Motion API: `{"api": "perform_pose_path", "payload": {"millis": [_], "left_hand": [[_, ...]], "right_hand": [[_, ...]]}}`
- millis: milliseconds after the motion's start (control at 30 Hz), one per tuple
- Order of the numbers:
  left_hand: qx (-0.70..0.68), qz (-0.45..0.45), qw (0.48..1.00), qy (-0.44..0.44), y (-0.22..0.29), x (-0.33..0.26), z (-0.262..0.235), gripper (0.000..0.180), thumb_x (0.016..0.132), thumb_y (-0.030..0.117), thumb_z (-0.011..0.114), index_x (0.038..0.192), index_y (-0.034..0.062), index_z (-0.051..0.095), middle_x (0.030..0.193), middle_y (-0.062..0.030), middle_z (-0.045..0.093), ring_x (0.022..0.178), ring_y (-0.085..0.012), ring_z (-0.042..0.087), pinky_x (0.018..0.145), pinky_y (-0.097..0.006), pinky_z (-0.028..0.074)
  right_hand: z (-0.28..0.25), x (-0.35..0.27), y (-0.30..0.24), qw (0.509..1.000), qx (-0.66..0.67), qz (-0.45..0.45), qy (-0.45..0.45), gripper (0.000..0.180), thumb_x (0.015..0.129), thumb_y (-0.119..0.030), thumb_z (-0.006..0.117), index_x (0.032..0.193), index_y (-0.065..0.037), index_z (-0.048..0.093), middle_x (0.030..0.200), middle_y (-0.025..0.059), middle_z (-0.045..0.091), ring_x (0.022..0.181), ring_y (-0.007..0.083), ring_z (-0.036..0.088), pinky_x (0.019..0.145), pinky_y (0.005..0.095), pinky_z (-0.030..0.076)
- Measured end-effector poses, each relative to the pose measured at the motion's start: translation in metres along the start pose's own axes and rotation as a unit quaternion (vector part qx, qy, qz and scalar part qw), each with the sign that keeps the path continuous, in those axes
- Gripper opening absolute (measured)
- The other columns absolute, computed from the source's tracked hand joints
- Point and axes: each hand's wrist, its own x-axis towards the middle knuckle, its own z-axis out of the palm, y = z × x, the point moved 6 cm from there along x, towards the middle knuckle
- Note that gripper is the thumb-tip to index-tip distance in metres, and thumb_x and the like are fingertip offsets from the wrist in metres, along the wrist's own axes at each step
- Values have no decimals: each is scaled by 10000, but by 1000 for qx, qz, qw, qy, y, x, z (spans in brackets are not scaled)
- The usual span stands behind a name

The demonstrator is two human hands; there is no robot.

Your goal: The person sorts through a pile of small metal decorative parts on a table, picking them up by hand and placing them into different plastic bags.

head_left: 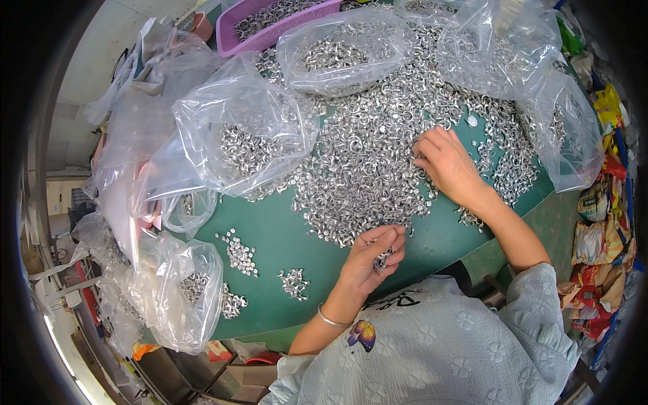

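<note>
The left hand [373,256] is closed around a few metal rings [383,259] near the body. The right hand [447,164] lies with fingers spread on the ring pile [364,169] beyond. Sorting seems underway; the next pick probably needs one ring pinched from under the right fingertips.

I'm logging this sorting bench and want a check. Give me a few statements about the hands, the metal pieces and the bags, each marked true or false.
1. The left hand holds a few small silvery metal pieces. True.
2. The right hand rests on the big heap of silvery metal pieces. True.
3. The green tabletop is red. False: it is green.
4. The clear plastic bags are all empty. False: several hold metal pieces.
5. The purple plastic tray holds metal pieces. True.
</note>
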Motion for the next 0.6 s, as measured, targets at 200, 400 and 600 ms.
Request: {"api": "perform_pose_path", "payload": {"millis": [200,400,600], "left_hand": [[2,28,999,40,15,1,-10,182,870,214,592,907,36,586,720,4,482,582,-85,447,414,-185,324],[47,104,989,95,40,2,-12,199,888,239,552,817,54,544,726,-17,460,608,-96,434,414,-185,319],[136,103,978,117,58,17,-3,221,881,202,567,916,-12,608,685,-22,517,561,-124,489,446,-226,379]], "right_hand": [[0,-9,-1,994,75,1,82,195,720,15,625,895,-8,540,873,107,538,761,267,532,635,338,417],[7,4,26,676,698,231,41,58,879,-94,531,878,-39,548,796,2,520,615,72,463,533,208,367],[7,35,15,964,229,136,21,144,800,-132,613,935,-83,620,687,7,544,561,183,527,522,302,421]]}}
